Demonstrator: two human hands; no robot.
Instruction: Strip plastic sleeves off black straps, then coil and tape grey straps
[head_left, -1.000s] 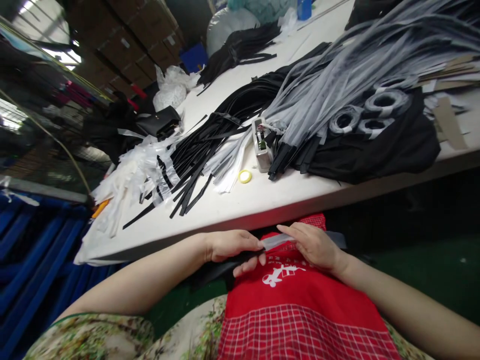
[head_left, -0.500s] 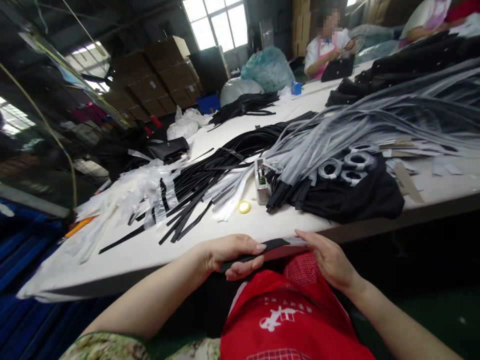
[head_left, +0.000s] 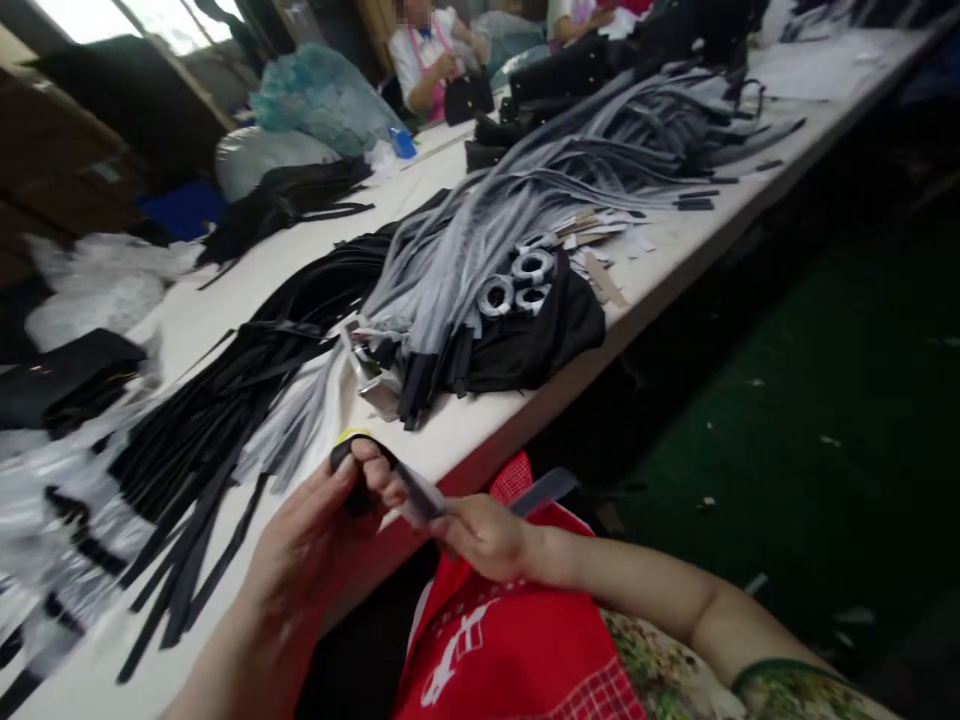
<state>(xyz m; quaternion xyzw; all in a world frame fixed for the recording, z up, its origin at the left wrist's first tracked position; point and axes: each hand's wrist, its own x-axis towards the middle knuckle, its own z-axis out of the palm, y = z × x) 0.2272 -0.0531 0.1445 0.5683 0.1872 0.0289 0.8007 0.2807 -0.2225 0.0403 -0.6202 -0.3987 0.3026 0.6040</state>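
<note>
My left hand (head_left: 319,535) is raised over the table's near edge, its fingers curled round one end of a black strap (head_left: 358,470), which bends over my fingertips. The strap's grey side (head_left: 422,493) runs right to my right hand (head_left: 484,535), which pinches it; the free end (head_left: 544,490) sticks out beyond, above my red apron (head_left: 502,650). A yellow tape roll (head_left: 352,436) peeks out just behind my left fingers.
On the white table (head_left: 480,425) lie a heap of black straps (head_left: 225,420), a bundle of grey straps (head_left: 487,230), tape rolls (head_left: 517,285) on black cloth, and a small metal box (head_left: 371,380). Other people sit at the far end. Green floor lies to the right.
The view has swung right and is blurred. My left hand has risen and bent the strap's end over; my right hand has slid along the strap toward my body.
</note>
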